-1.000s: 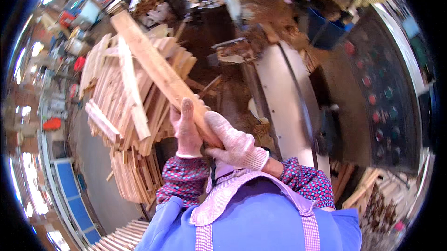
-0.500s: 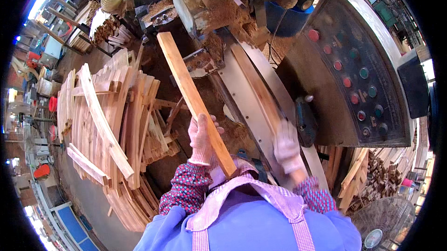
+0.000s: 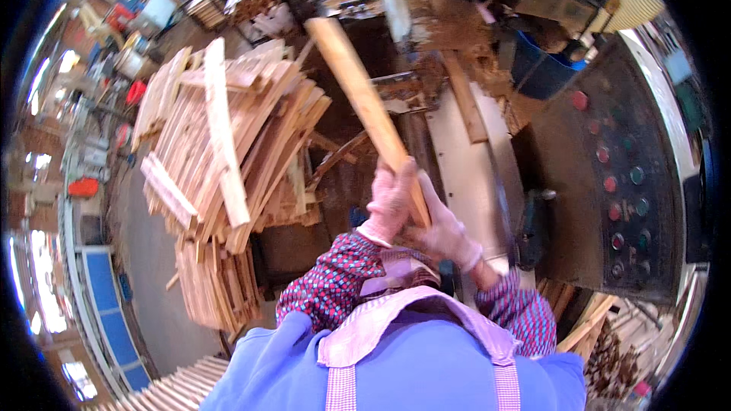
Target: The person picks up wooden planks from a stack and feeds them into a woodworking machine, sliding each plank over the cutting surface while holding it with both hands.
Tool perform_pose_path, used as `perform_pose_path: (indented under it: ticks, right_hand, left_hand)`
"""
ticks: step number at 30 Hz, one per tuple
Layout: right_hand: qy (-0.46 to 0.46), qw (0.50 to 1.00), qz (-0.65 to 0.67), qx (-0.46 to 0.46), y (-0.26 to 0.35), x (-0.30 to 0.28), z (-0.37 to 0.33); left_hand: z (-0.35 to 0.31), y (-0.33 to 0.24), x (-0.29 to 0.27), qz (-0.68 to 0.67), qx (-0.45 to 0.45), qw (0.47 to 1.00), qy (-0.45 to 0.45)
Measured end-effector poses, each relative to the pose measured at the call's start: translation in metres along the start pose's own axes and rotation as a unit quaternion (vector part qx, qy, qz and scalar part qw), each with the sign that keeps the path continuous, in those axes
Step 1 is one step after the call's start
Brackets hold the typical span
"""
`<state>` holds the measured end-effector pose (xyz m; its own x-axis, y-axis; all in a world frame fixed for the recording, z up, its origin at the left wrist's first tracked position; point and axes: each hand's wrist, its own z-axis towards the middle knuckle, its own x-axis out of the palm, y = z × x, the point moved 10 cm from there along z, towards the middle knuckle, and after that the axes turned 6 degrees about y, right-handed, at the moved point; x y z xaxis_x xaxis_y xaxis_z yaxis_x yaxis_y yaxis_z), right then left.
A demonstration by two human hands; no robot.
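Note:
A long wooden strip [image 3: 358,87] slants up and away from my chest, its near end between my two gloved hands. My left hand [image 3: 390,201] is closed round the strip from the left side. On the right side of the same end, my right hand [image 3: 445,228] grips it near the bottom; some of its fingers are hidden. A second wooden piece [image 3: 463,99] lies on the pale metal bed of the machine [image 3: 464,171], its far end running in under the sawdust-covered housing.
To my left stands a large stack of wooden strips [image 3: 221,129], some lying crosswise on top. A dark control panel [image 3: 624,175] with red and green buttons rises at the right. Behind the bed sits a blue bin [image 3: 541,68]. More wood lies at the lower right.
My right hand has left the piece on the machine bed and joined my left on the held strip. That piece has slid farther in under the housing. The view has turned leftward.

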<state>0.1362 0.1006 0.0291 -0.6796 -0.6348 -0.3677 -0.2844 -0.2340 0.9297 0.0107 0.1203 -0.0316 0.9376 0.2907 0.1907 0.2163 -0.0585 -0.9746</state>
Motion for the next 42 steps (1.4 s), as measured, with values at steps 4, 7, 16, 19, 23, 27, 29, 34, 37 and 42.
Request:
perform_pose_path:
  ticks: [4,7,16,19,23,27,29,34,37,42]
  right_hand:
    - [-0.082,0.925,-0.067,0.364,-0.062,-0.01,-0.108]
    - [-0.167,0.9,-0.248,0.316,-0.055,-0.032,-0.198]
    - [-0.172,0.774,-0.585,0.174,-0.111,-0.072,-0.093]
    - [-0.18,0.723,-0.644,0.173,-0.165,-0.127,-0.003]
    - [-0.174,0.767,-0.592,0.176,-0.182,-0.153,0.077]
    - [-0.137,0.975,-0.172,-0.035,-0.065,-0.09,0.091]
    - [-0.025,0.991,0.083,-0.107,0.017,-0.014,0.075]
    - [-0.007,0.992,0.098,0.076,0.023,0.03,-0.016]
    - [-0.083,0.975,-0.067,0.195,-0.018,-0.003,-0.108]
    - [-0.125,0.881,-0.313,0.333,-0.099,-0.014,-0.239]
  left_hand:
    - [-0.013,-0.134,-0.001,0.537,0.208,0.813,0.092]
    - [0.039,-0.22,-0.11,0.611,0.189,0.768,-0.043]
    - [0.058,-0.2,-0.324,0.514,-0.16,0.814,-0.216]
    - [0.072,-0.194,-0.308,0.337,0.007,0.929,-0.153]
    - [0.023,-0.179,-0.227,-0.083,-0.021,0.993,-0.083]
    - [0.001,-0.145,-0.146,-0.199,0.069,0.977,-0.035]
    - [-0.012,-0.124,-0.105,-0.222,0.119,0.967,-0.019]
    - [-0.03,-0.07,-0.033,-0.259,0.035,0.963,0.067]
    - [-0.025,-0.055,-0.027,-0.293,0.025,0.953,0.074]
    - [-0.021,-0.047,-0.035,-0.277,0.011,0.956,0.101]
